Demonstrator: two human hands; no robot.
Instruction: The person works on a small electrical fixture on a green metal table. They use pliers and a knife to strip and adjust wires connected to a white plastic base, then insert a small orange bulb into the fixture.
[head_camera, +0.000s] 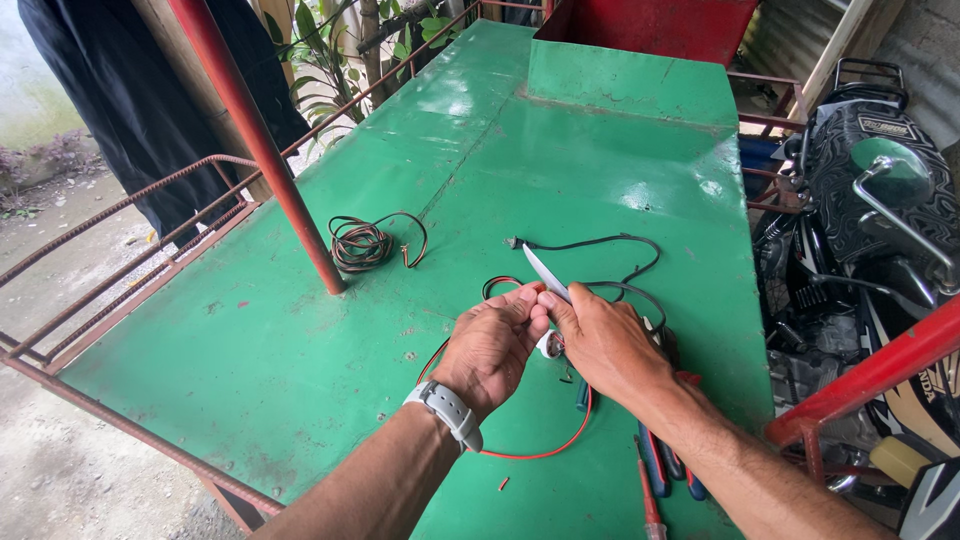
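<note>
Both hands meet over the green metal table (300, 350). My right hand (605, 340) grips a knife whose pale blade (545, 272) points up and away. My left hand (492, 345), with a grey watch on the wrist, pinches something small at the blade's base, likely the end of the thin red wire (545, 452) that loops on the table under my hands. A small white part (549, 345) shows between the two hands. A black cable (600, 243) lies just beyond the blade.
A coil of brown wire (362, 243) lies beside a red steel post (262, 140). Blue-handled pliers and a screwdriver (655, 470) lie under my right forearm. A motorcycle (870, 230) stands at the right. A rusty rebar railing (120, 300) runs along the table's left edge.
</note>
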